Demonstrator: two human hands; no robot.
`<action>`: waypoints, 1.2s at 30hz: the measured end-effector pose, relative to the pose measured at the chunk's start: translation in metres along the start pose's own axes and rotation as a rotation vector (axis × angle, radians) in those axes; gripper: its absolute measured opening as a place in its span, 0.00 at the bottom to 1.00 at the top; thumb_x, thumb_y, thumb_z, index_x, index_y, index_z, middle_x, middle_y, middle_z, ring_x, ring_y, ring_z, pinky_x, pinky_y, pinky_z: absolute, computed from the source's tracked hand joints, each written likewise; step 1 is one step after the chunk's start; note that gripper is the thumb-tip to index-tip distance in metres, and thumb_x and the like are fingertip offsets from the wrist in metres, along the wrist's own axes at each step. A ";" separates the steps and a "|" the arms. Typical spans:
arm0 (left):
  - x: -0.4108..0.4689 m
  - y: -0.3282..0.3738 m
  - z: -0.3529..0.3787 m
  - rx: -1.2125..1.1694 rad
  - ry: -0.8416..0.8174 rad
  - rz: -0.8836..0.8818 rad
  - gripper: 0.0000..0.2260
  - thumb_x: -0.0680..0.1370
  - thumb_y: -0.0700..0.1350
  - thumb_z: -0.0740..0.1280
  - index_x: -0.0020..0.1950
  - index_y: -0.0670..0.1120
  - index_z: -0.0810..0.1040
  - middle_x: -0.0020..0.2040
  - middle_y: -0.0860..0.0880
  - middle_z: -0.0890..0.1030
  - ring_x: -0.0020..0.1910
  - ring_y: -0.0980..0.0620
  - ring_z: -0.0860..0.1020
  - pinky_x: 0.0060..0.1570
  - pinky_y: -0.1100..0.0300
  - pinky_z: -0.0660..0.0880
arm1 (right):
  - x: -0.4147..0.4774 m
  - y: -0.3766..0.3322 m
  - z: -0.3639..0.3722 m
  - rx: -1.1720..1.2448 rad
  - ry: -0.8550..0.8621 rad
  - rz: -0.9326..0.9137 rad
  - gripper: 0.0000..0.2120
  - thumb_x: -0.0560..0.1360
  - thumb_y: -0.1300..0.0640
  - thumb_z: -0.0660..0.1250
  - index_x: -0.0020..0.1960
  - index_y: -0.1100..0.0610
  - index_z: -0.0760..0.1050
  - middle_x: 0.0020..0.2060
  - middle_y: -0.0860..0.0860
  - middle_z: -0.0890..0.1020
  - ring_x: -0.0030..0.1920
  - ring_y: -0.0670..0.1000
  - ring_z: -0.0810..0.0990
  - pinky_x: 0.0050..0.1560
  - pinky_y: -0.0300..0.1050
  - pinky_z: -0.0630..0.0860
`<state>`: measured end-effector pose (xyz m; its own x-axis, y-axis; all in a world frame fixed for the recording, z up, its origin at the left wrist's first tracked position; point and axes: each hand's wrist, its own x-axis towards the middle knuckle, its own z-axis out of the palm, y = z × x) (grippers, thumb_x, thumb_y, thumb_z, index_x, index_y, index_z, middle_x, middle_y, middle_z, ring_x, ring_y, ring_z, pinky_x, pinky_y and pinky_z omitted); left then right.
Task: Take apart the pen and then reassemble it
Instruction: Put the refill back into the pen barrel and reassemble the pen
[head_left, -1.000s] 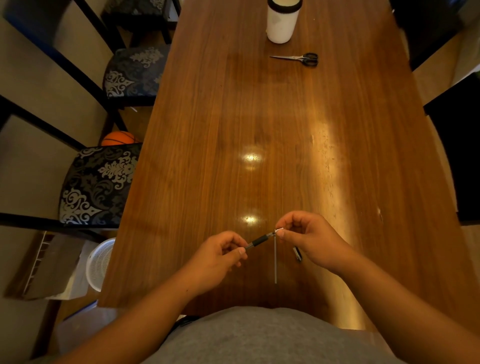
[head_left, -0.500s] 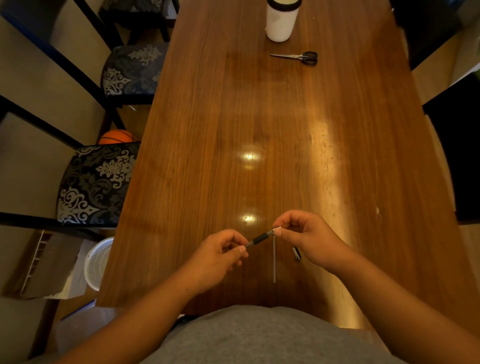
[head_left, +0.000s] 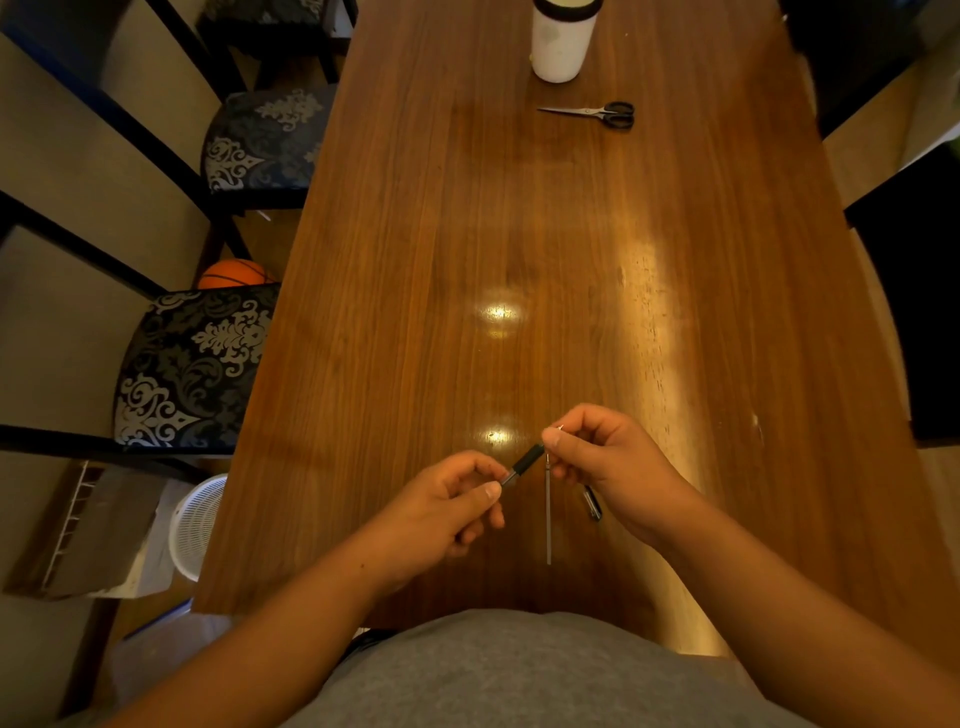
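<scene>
My left hand (head_left: 447, 512) pinches the lower end of the pen barrel (head_left: 523, 463), a short piece with a black grip, which slants up to the right. Just right of it, my right hand (head_left: 610, 462) holds a tiny silvery part (head_left: 559, 428) between thumb and forefinger, close to the barrel's upper end. I cannot tell whether the two touch. The thin grey refill (head_left: 548, 514) lies lengthwise on the wooden table (head_left: 519, 234) between my hands. A small dark pen piece (head_left: 593, 503) lies on the table under my right wrist, partly hidden.
Black-handled scissors (head_left: 597, 113) and a white cylindrical container (head_left: 561, 39) sit at the far end of the table. Patterned chairs (head_left: 192, 364) stand along the left side, with an orange ball (head_left: 231, 274) and a white basket (head_left: 200, 525) on the floor. Dark chairs are on the right.
My right hand has lifted slightly, drawing the tiny silvery part up from the barrel's tip. The left hand and barrel stay almost still.
</scene>
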<state>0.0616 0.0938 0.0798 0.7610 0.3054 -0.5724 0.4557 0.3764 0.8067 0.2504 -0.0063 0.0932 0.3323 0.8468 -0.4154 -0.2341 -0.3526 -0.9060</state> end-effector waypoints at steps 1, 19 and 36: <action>0.000 0.001 0.000 -0.008 -0.001 0.008 0.09 0.81 0.45 0.61 0.55 0.56 0.79 0.38 0.52 0.81 0.29 0.59 0.71 0.27 0.67 0.68 | 0.000 -0.001 0.001 0.006 0.011 -0.005 0.05 0.73 0.58 0.69 0.40 0.59 0.77 0.29 0.49 0.80 0.29 0.44 0.77 0.30 0.34 0.73; -0.007 0.005 0.006 -0.028 -0.047 0.010 0.09 0.81 0.43 0.61 0.50 0.52 0.81 0.40 0.51 0.83 0.35 0.56 0.78 0.33 0.63 0.73 | -0.013 -0.003 0.003 0.038 -0.013 -0.030 0.12 0.71 0.51 0.68 0.48 0.59 0.81 0.31 0.47 0.80 0.32 0.47 0.78 0.32 0.37 0.75; -0.005 0.006 0.003 0.021 -0.046 0.026 0.09 0.82 0.43 0.60 0.52 0.51 0.80 0.42 0.50 0.84 0.38 0.56 0.79 0.37 0.63 0.75 | -0.011 -0.003 0.006 0.048 0.006 -0.056 0.11 0.72 0.57 0.68 0.51 0.63 0.81 0.31 0.47 0.80 0.32 0.46 0.76 0.33 0.37 0.73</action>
<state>0.0620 0.0918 0.0877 0.7929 0.2737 -0.5444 0.4451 0.3500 0.8243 0.2420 -0.0122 0.1008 0.3517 0.8623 -0.3644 -0.2580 -0.2849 -0.9232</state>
